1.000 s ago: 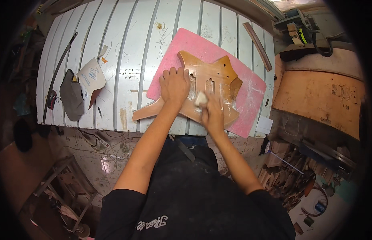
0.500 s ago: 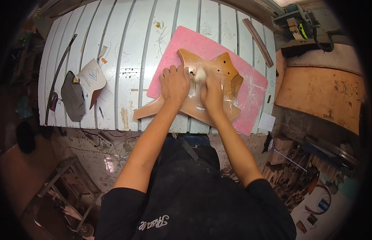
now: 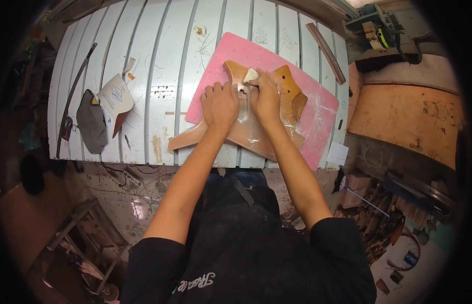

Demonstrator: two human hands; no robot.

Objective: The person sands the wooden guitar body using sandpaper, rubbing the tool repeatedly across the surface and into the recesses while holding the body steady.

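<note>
- Guitar body [image 3: 251, 134] is lying on a pink mat [image 3: 323, 114], one horn extending over the slatted workbench [image 3: 165, 61]
- Right hand [image 3: 266, 101] is gripping an off-white block [image 3: 251, 75] near the body's far edge
- Left hand [image 3: 221, 106] is resting palm down on the body — cannot tell whether fingers are gripping

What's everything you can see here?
Table: one, white, middle
Mat: one, pink, on table
Wooden body: one, brown, mostly on mat
Pale block: one, cream, over wooden body
Wooden strip: one, brown, table's far right
Bent sheet: one, cream, table's left
Pouch-like thing: one, grey, beside sheet
Long strip: one, dark, table's left
Paper: one, white, table's near right
Board: one, brown, right of table
Edges: too cluttered to count
Left hand: one, bare, touching wooden body
Right hand: one, bare, holding pale block
</note>
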